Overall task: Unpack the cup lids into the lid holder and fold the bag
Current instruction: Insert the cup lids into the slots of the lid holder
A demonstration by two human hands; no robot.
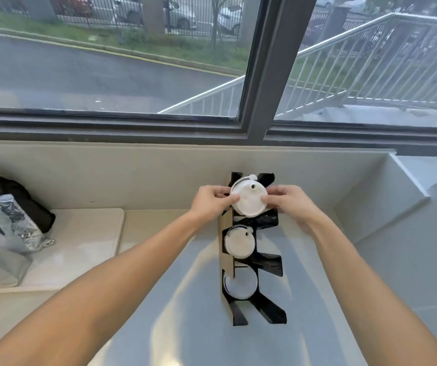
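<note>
A pale grey surface [185,299] is filling the lower half of the frame, running up to a low cream wall under a wide window [111,56] that is looking out on a road, grass and a metal stair railing. At the left edge, a crumpled silver bag [3,225] is lying on a cream cushion [80,244], with dark fabric [19,196] bunched behind it.

Right of centre, a black lid holder [267,262] is standing on the surface, three tiers showing. White lids are sitting in the middle tier [237,244] and the bottom tier [240,286].

At the top tier, both hands are holding a stack of white lids [249,198]. The left hand [209,202] is pinching its left rim, fingers [232,199] curled onto the lid face. The right hand [291,204] is pinching the right rim likewise.
</note>
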